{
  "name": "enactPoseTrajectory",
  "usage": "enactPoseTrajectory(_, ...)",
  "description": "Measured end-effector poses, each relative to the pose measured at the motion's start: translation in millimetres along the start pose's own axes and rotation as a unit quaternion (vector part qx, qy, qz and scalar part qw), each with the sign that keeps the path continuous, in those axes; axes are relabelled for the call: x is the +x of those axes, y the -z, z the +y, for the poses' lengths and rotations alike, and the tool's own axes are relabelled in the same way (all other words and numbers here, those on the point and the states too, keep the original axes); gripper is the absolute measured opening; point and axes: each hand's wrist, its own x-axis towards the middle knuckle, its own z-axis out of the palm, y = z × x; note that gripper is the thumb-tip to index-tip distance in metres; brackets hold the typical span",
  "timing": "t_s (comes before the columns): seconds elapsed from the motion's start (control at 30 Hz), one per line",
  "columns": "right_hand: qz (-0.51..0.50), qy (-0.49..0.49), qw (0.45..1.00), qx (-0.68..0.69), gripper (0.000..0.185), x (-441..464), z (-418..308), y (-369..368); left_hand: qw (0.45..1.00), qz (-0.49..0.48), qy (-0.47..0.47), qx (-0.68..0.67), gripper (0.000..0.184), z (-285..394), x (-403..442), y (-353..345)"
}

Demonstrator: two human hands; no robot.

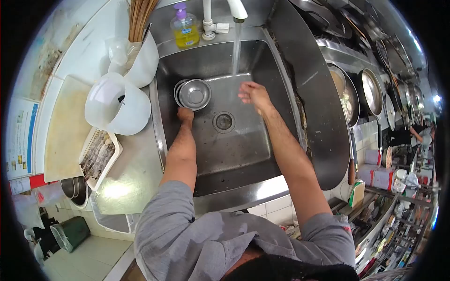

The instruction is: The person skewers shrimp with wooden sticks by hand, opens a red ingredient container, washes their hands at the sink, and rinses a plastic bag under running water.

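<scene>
A small stack of stainless steel bowls (195, 94) sits in the left part of the metal sink (234, 145). My left hand (185, 114) is at the near rim of the stack, closed on its edge, with the fingertips partly hidden. My right hand (254, 95) hangs over the middle of the sink, fingers loosely apart and nothing in them. Water runs from the white faucet (238, 13) just beyond it, falling to the sink bottom. The round drain (224, 122) lies between my two arms.
A soap bottle with a purple pump (185, 29) stands behind the sink. At left are white plastic tubs (117, 105), chopsticks (140, 18) and a white basket (101, 157) holding grey, wet-looking pieces. Pans (371, 91) line the right side, beyond a metal splash panel (323, 107).
</scene>
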Motion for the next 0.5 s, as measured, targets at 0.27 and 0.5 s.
enactPoseTrajectory(0.27, -0.064, 0.03, 0.99, -0.122, 0.035, -37, -17, -25, 0.986, 0.017, -0.115, 0.118, 0.025, 87, -102, 4)
enactPoseTrajectory(0.5, -0.17, 0.386, 0.895, -0.143, 0.024, -66, -114, -161, 0.905, 0.036, -0.412, 0.104, 0.018, 188, -148, 40)
